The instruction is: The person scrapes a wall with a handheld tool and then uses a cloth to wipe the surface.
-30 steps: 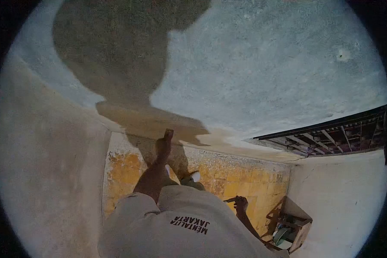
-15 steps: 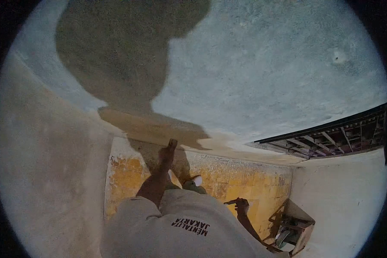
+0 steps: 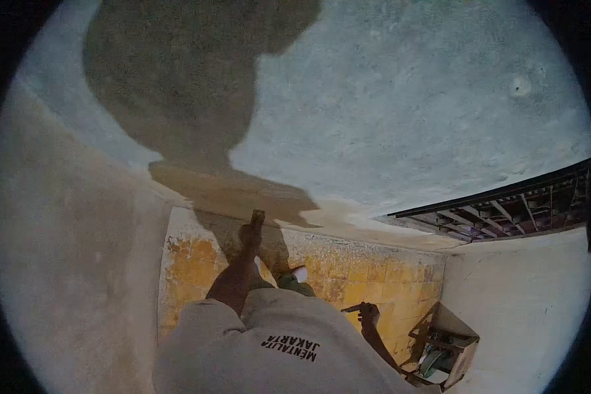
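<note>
My left hand [image 3: 248, 236] is raised in front of me, closed round a small brownish block-like thing [image 3: 258, 217]. The block's outer end lies close to the foot of the wall in view; contact cannot be told. My right hand [image 3: 369, 316], lower and out to the side, grips a thin, flat tool [image 3: 352, 308] with a pale tip pointing left. Its kind is too dark and small to make out. Both hands are in shade. My shirt [image 3: 269, 328], pale with dark lettering, fills the bottom middle.
A rough grey-blue wall [image 3: 400, 111] bears my large shadow. Worn yellow tiles [image 3: 358, 279] cover the floor. At the right stands a wooden frame [image 3: 463, 371] with a rounded object inside. Above it is a dark slatted opening [image 3: 505, 213]. Side walls close in left and right.
My left hand and its block have shifted slightly left and up. My right hand with the flat tool stays almost where it was.
</note>
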`<state>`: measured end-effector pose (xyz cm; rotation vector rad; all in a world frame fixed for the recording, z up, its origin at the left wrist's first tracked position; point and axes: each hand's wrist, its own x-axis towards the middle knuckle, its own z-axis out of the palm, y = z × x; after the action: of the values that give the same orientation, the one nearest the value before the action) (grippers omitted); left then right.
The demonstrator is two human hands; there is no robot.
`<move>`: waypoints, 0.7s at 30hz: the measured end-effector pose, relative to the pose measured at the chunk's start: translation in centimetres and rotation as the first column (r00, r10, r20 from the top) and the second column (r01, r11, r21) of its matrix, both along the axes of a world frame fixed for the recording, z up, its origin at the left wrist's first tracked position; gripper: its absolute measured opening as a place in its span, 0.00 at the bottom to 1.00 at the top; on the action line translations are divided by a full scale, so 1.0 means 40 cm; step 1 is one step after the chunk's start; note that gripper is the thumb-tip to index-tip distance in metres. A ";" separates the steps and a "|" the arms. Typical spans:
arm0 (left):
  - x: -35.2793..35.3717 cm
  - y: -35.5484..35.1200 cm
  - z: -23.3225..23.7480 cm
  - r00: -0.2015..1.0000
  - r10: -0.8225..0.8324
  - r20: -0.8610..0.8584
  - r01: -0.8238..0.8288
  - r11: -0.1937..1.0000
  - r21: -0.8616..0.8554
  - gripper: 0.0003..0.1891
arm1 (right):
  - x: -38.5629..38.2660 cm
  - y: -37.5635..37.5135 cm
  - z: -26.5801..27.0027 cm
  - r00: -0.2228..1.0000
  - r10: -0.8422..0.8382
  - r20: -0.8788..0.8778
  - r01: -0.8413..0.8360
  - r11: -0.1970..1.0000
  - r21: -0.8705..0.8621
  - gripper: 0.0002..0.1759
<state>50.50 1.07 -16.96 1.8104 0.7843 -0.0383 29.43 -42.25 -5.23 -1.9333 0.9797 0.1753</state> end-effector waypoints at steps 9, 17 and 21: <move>0.017 0.017 -0.033 0.997 0.012 0.075 -0.015 0.999 0.035 0.34 | -0.013 -0.010 -0.028 1.000 0.024 -0.020 -0.024 1.000 -0.009 0.15; -0.011 0.005 -0.103 0.902 -0.014 0.431 -0.067 0.983 0.172 0.32 | -0.014 0.004 -0.006 0.997 -0.020 -0.073 0.020 1.000 -0.006 0.12; 0.042 0.026 -0.020 0.990 -0.125 0.065 0.107 0.968 0.226 0.31 | -0.023 -0.011 -0.022 0.997 0.006 -0.077 -0.005 1.000 0.004 0.12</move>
<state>52.18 2.11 -17.76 2.0555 0.6456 0.0459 28.50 -42.69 -6.09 -1.9381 1.0238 0.2565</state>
